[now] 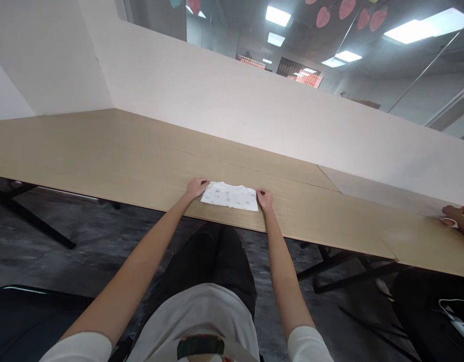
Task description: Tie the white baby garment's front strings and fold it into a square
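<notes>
A small white shirt (pixel 229 196) with a scattered print lies folded into a flat strip on the table, close to its front edge. Its neckline dips in the middle of the far side, and a line runs down the centre. My left hand (pixel 197 187) is closed at the shirt's left end, fingertips on the upper corner. At the opposite end, my right hand (pixel 265 198) pinches the right upper corner between thumb and fingers. Both forearms reach forward over the table edge.
The long wooden table (pixel 103 146) runs along a white wall (pixel 224 100) with glass above it. At the far right, another person's hand (pixel 458 217) is beside scissors (pixel 448 221). A dark chair (pixel 28 322) stands at lower left; black table legs (pixel 39 221) show below.
</notes>
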Demonstrator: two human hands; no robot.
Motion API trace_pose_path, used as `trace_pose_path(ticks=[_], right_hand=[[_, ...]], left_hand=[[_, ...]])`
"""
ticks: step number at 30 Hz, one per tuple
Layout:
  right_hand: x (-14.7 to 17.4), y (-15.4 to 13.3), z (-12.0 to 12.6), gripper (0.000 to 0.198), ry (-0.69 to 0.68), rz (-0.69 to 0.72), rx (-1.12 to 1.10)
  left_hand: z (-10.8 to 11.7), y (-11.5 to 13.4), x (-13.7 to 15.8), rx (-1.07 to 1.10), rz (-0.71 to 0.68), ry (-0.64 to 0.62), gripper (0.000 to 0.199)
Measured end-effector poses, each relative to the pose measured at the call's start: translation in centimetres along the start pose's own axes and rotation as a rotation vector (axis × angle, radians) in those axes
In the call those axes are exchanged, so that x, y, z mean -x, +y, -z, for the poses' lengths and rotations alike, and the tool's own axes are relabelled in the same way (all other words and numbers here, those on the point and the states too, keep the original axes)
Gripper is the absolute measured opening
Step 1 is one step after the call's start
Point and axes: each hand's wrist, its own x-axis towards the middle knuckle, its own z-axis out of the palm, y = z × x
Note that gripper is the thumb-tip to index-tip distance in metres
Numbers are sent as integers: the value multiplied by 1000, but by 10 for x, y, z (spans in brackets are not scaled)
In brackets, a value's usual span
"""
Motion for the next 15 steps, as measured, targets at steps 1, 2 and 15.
trace_pose_path(ticks=[1,2,15], right_hand=[[0,0,0,30,4,0,-3],[0,1,0,29,7,2,-7],[0,1,0,29,13,-6,-3]], left_hand=[[0,1,0,3,2,2,39],[1,1,1,4,4,1,39],[2,3,0,-49,14,-21,39]])
